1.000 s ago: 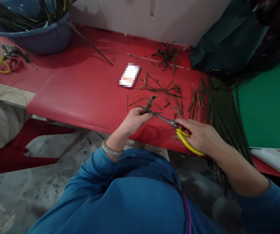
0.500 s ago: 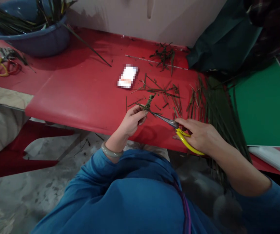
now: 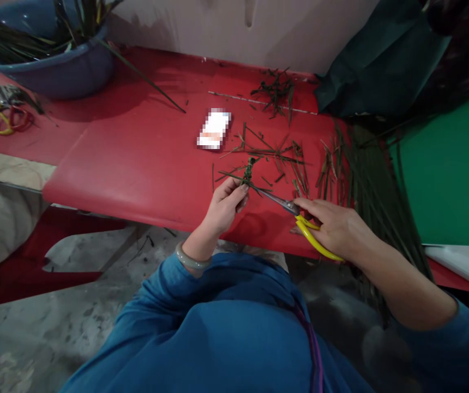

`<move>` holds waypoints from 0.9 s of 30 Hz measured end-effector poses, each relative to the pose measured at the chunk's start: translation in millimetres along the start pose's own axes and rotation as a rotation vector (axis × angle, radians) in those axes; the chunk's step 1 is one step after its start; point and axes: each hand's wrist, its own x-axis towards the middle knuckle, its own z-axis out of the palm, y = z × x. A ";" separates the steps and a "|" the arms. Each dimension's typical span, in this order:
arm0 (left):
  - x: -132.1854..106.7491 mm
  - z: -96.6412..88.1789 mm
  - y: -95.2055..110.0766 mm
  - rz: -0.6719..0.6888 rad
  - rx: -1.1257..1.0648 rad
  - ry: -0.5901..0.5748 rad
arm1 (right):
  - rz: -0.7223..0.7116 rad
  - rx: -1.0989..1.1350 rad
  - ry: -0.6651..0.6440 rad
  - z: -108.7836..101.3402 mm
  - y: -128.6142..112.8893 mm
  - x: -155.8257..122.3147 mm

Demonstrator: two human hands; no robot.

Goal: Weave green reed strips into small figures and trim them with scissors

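Note:
My left hand (image 3: 223, 204) pinches a small woven piece of green leaf strips (image 3: 248, 170) just above the red table (image 3: 136, 158). Thin loose ends stick out of the piece to both sides. My right hand (image 3: 332, 229) grips yellow-handled scissors (image 3: 300, 221), whose blades point left and meet the leaf piece close to my left fingers. Cut leaf scraps (image 3: 275, 158) lie on the table right behind both hands.
A bundle of long green leaves (image 3: 365, 185) hangs over the table edge at my right. A blue basin (image 3: 50, 60) with leaves stands far left, with yellow and red scissors (image 3: 5, 117) near it. A small white packet (image 3: 214, 129), dark cloth (image 3: 373, 65) and a green board (image 3: 451, 180) lie beyond.
My left hand has turned the leaf piece slightly and shifted a little; the scissors stay at the piece. The view has barely moved.

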 end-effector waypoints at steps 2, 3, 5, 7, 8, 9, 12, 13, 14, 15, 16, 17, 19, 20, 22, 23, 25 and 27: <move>1.0 -0.4 0.6 -0.010 -0.018 0.006 | 0.001 -0.004 0.006 1.2 0.3 1.7; 1.6 -0.6 1.1 -0.015 -0.024 0.011 | 0.004 -0.005 0.007 1.7 0.3 2.7; 2.8 -0.9 2.3 -0.027 -0.030 0.029 | 0.007 -0.002 0.010 2.1 0.0 4.8; 4.1 -1.6 3.5 -0.043 -0.035 0.049 | 0.007 0.003 0.006 1.8 -0.2 6.7; 4.8 -2.1 4.1 -0.049 -0.039 0.059 | 0.008 0.002 0.000 1.6 -0.1 7.4; 5.5 -2.9 4.5 -0.056 -0.044 0.066 | 0.008 -0.002 -0.007 1.4 0.2 7.9; 8.2 -6.9 4.9 -0.070 -0.076 0.080 | 0.030 -0.013 -0.024 2.9 1.7 9.0; 9.2 -8.5 4.8 -0.072 -0.093 0.084 | 0.049 -0.021 -0.024 4.7 2.4 9.7; 10.2 -10.2 4.6 -0.071 -0.111 0.089 | 0.076 -0.036 -0.023 7.4 3.0 10.8; 11.2 -11.7 4.3 -0.070 -0.126 0.095 | 0.108 -0.059 -0.023 11.0 3.7 12.4; 12.2 -13.0 4.1 -0.070 -0.136 0.102 | 0.139 -0.088 -0.028 15.5 4.2 14.7; 13.1 -14.0 3.9 -0.074 -0.141 0.110 | 0.166 -0.122 -0.037 20.7 4.7 17.6; 14.4 -15.1 3.7 -0.090 -0.139 0.129 | 0.195 -0.182 -0.070 32.4 5.7 24.9; 14.8 -15.2 3.8 -0.101 -0.135 0.137 | 0.202 -0.201 -0.079 38.1 6.3 28.9; 15.2 -15.2 4.5 -0.121 -0.123 0.140 | 0.198 -0.200 -0.081 47.7 7.9 35.9; 15.2 -15.2 4.9 -0.131 -0.119 0.136 | 0.193 -0.190 -0.072 51.2 8.8 38.5; 15.3 -15.2 5.5 -0.145 -0.114 0.129 | 0.194 -0.162 -0.027 54.7 9.9 41.6; 15.8 -15.2 5.0 -0.156 -0.116 0.134 | 0.215 -0.116 0.057 54.4 7.8 43.0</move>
